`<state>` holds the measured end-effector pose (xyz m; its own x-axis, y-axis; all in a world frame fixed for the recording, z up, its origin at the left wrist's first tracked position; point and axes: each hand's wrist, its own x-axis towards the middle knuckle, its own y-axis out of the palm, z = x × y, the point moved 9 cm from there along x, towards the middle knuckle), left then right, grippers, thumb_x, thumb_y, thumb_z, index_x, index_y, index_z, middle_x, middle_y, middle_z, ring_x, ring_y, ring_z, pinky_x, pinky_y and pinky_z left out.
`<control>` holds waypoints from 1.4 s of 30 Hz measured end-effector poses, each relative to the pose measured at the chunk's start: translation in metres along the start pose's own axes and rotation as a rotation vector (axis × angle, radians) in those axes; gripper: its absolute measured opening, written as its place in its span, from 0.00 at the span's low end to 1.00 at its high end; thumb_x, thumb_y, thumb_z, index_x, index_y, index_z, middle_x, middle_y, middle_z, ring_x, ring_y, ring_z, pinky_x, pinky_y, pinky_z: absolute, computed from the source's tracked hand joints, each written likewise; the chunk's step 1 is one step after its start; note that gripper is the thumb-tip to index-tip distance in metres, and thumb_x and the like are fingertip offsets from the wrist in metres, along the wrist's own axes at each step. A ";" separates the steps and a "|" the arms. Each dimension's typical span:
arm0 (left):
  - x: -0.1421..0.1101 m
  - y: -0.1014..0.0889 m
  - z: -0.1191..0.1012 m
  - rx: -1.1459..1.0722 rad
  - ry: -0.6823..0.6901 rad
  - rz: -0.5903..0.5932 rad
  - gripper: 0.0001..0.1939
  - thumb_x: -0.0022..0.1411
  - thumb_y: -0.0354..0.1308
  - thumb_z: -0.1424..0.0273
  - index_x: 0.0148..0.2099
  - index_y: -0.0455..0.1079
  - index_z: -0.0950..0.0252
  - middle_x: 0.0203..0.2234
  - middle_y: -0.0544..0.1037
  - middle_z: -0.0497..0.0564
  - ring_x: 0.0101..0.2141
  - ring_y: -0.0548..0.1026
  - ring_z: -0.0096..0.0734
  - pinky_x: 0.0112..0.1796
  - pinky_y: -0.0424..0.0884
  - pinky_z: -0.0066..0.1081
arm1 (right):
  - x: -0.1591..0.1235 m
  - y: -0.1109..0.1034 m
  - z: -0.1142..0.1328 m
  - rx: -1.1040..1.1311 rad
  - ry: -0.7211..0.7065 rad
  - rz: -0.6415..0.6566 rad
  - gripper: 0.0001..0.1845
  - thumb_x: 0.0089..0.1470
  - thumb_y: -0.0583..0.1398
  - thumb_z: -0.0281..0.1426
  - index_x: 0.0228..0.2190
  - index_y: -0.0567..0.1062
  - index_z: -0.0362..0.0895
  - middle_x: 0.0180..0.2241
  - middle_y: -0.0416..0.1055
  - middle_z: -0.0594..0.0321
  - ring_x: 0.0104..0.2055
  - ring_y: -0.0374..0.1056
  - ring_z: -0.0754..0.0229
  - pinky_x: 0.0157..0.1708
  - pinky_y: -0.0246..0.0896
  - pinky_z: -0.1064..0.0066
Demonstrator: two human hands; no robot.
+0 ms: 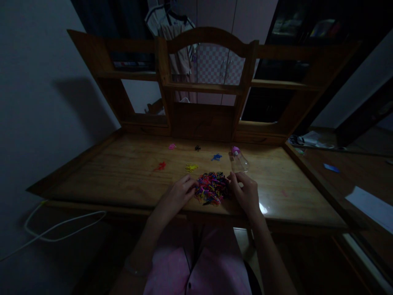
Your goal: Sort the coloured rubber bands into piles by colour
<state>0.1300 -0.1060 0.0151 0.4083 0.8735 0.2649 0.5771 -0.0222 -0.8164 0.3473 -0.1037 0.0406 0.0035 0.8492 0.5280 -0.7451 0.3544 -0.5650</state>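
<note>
A heap of small, thin, many-coloured pieces (212, 188), too dim and fine to name surely, lies near the desk's front edge. My left hand (181, 191) touches its left side, fingers bent and drawn together. At the right side of the heap is my right hand (245, 189), curled, with thumb and forefinger close together. Whatever either hand's fingertips pinch is too small to make out. Beyond the heap lie small one-colour piles: red (161, 165), yellow (191, 167), pink (172, 146), black (197, 148) and blue (216, 157).
A clear bottle with a purple cap (240, 159) lies on its side behind my right hand. The wooden desk (123, 176) has a shelf unit (202, 88) along its back. A white cable (67, 221) hangs at the front left. Paper (371, 205) lies farther right.
</note>
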 end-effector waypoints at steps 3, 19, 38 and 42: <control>-0.001 -0.002 0.001 -0.015 -0.007 -0.013 0.10 0.65 0.50 0.74 0.45 0.71 0.61 0.39 0.71 0.50 0.39 0.73 0.31 0.43 0.68 0.30 | 0.000 0.000 0.001 0.002 -0.004 -0.004 0.17 0.64 0.52 0.36 0.30 0.76 0.44 0.28 0.73 0.60 0.30 0.68 0.61 0.32 0.58 0.71; -0.003 -0.017 0.004 -0.125 -0.008 -0.096 0.11 0.66 0.50 0.73 0.44 0.73 0.60 0.39 0.72 0.49 0.42 0.73 0.32 0.44 0.68 0.32 | 0.000 0.000 0.000 -0.010 0.008 0.001 0.17 0.64 0.52 0.36 0.30 0.77 0.44 0.28 0.73 0.61 0.29 0.68 0.61 0.31 0.58 0.72; -0.005 -0.019 0.011 -0.201 -0.056 -0.141 0.07 0.64 0.55 0.68 0.41 0.73 0.61 0.37 0.76 0.48 0.40 0.74 0.33 0.43 0.69 0.31 | 0.001 0.000 0.001 -0.016 0.003 -0.005 0.18 0.64 0.51 0.37 0.30 0.77 0.44 0.29 0.74 0.59 0.30 0.69 0.60 0.33 0.60 0.70; -0.005 -0.019 0.013 -0.220 -0.059 -0.163 0.06 0.64 0.54 0.68 0.40 0.72 0.62 0.36 0.76 0.48 0.39 0.74 0.31 0.42 0.70 0.30 | 0.001 0.000 0.001 -0.009 -0.001 -0.011 0.18 0.64 0.51 0.37 0.30 0.77 0.44 0.29 0.74 0.59 0.30 0.69 0.60 0.32 0.60 0.70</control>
<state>0.1078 -0.1034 0.0225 0.2595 0.9007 0.3484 0.7741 0.0217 -0.6327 0.3469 -0.1034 0.0412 0.0108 0.8449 0.5348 -0.7387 0.3672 -0.5652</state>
